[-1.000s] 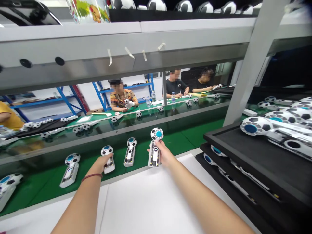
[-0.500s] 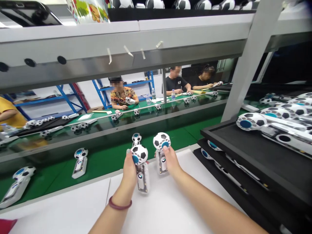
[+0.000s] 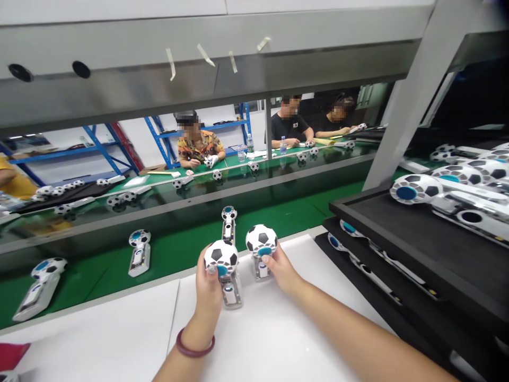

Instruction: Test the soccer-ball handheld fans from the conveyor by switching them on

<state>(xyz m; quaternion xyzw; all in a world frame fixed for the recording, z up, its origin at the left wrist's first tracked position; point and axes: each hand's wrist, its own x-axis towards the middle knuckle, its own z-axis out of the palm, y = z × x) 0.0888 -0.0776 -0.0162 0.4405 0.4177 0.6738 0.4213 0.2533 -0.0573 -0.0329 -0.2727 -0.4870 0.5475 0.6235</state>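
In my left hand (image 3: pixel 208 284) is a football-patterned device (image 3: pixel 221 258) with a round black-and-white head, a blue disc and a clear-cased handle. The thumb presses beside the blue disc. My right hand (image 3: pixel 281 268) grips a second football-patterned device (image 3: pixel 261 240) of the same kind, thumb at its blue disc. Both are held head up, side by side with a small gap, above the white work surface (image 3: pixel 254 345). The fingers behind the devices are mostly hidden. Just beyond my left hand, a third such device (image 3: pixel 228 217) lies on the green belt (image 3: pixel 186 233).
More devices (image 3: pixel 139 253) lie on the belt at the left. Stacked black trays (image 3: pixel 358 204) with many devices stand at the right. A grey shelf beam (image 3: pixel 238 58) crosses above. Beyond the belt, several people (image 3: pixel 199 140) sit at work.
Both devices have tilted so their football heads face me more, and my left thumb has shifted across its device's head. The view has dipped slightly; devices on the belt appear further right.
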